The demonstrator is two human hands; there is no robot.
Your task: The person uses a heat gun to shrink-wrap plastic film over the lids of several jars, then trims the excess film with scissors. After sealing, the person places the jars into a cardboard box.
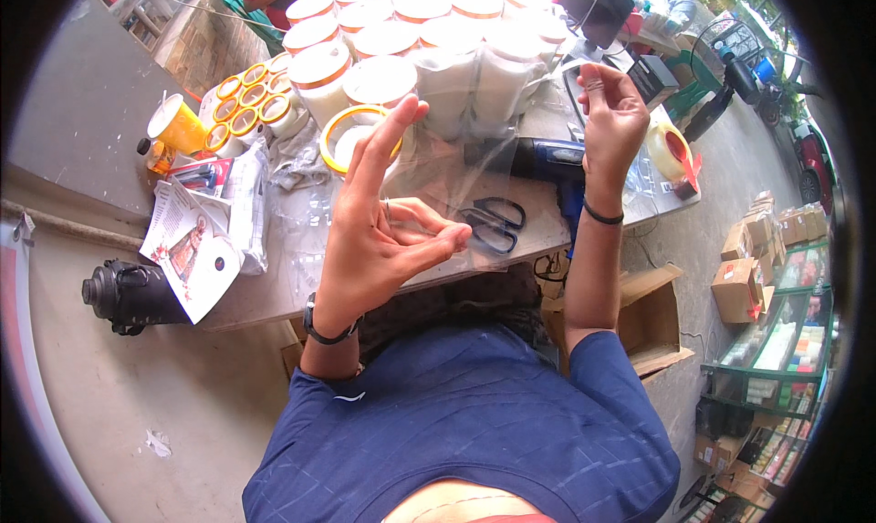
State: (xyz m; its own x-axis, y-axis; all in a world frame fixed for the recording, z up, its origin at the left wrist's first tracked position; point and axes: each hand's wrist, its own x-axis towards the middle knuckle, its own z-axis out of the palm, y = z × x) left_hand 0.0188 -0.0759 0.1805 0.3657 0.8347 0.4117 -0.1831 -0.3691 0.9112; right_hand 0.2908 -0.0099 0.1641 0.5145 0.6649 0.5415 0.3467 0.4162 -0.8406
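A thin clear plastic film (479, 181) hangs between my hands over the table's front. My left hand (370, 226) pinches the film's lower part between thumb and a finger, with the index finger pointing up. Raised higher to the right, my right hand (613, 126) is closed with fingertips together; what it grips is too fine to make out. Behind the film lie black-handled scissors (495, 224) and a blue and black heat gun (525, 158). Just beyond my left hand stands a jar with a yellow-orange rim (351, 140).
Rows of white-lidded jars (383, 78) fill the table's far side. Smaller yellow-rimmed jars (245, 120), a yellow cup (178, 126) and a leaflet (187, 249) are left. A tape roll (669, 153) and a phone (610, 16) are right; a cardboard box (650, 322) stands below.
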